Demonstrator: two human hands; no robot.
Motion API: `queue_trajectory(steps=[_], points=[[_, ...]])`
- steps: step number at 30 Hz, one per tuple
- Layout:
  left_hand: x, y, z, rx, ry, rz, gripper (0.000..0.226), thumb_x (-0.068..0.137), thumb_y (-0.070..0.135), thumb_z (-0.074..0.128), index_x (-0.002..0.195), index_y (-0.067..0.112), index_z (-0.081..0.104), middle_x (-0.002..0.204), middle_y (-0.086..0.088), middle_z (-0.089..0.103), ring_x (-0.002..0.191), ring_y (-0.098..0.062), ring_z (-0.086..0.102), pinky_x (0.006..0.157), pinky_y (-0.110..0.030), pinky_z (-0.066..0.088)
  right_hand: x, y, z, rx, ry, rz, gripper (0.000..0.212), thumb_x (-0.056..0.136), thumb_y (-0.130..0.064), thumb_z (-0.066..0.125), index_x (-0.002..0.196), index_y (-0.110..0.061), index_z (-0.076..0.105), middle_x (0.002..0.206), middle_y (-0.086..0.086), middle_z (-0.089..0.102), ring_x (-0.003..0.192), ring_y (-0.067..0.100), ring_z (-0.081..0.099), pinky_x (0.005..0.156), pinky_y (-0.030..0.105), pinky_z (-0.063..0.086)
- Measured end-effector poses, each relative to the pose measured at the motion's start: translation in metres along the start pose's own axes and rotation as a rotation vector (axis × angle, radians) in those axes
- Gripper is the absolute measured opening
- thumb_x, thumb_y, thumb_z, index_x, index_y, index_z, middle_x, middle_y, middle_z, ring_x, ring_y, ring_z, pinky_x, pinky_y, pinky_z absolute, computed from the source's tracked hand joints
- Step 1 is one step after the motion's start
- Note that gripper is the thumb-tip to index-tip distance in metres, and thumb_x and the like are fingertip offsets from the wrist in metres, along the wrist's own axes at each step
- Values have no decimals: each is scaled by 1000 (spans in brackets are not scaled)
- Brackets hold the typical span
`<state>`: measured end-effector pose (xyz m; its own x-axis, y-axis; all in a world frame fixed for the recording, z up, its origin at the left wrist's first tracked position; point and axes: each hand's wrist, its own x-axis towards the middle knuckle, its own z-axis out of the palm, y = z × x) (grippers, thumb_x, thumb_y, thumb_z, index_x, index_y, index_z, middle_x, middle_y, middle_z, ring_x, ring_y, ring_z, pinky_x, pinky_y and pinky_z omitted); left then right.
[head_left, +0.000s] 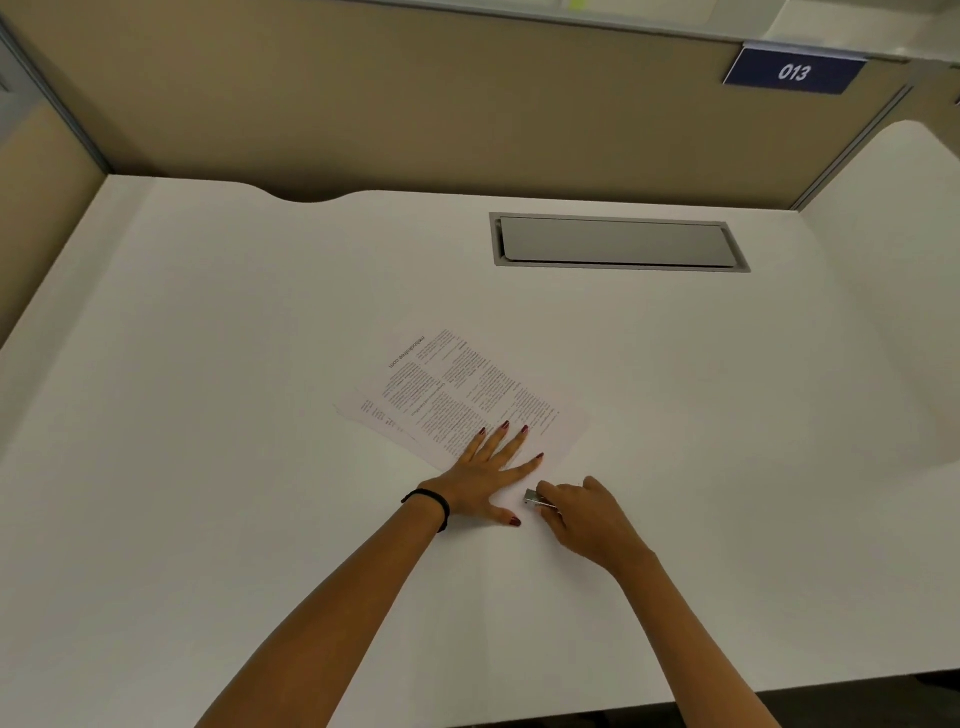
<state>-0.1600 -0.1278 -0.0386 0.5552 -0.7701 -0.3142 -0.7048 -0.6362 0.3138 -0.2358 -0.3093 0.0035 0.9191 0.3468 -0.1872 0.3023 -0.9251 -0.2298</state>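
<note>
A small stack of printed paper sheets (452, 389) lies askew on the white desk (208, 415), the sheets slightly fanned at the left. My left hand (488, 473) lies flat on the near corner of the stack, fingers spread and straight, a black band on the wrist. Just right of it, my right hand (582, 514) grips a small silver stapler (535, 499), whose metal front end pokes out toward the paper's near corner. Most of the stapler is hidden under the fingers.
A grey metal cable hatch (618, 242) is set into the desk at the back right. Beige partition walls (415, 104) enclose the desk at the back and left; a blue "013" sign (794, 71) hangs top right. The desk's front edge runs along the bottom right.
</note>
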Motion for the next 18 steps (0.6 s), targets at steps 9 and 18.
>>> queue_trajectory(steps=[9,18], points=[[3,-1,-2,3,-13,8,96,80,61,55,146,28,-8,155,-11,-23,139,-33,-28,109,-49,-20,6,4,3,-59,34,-90,23,96,-28,39,100,-13,56,77,9,69,53,23,38,68,28,26],[3,0,4,56,5,31,93,81,63,51,146,28,-7,155,-12,-21,139,-35,-25,110,-51,-19,1,-12,11,-68,132,-53,9,89,-20,56,89,-12,61,68,4,72,43,23,50,60,24,30]])
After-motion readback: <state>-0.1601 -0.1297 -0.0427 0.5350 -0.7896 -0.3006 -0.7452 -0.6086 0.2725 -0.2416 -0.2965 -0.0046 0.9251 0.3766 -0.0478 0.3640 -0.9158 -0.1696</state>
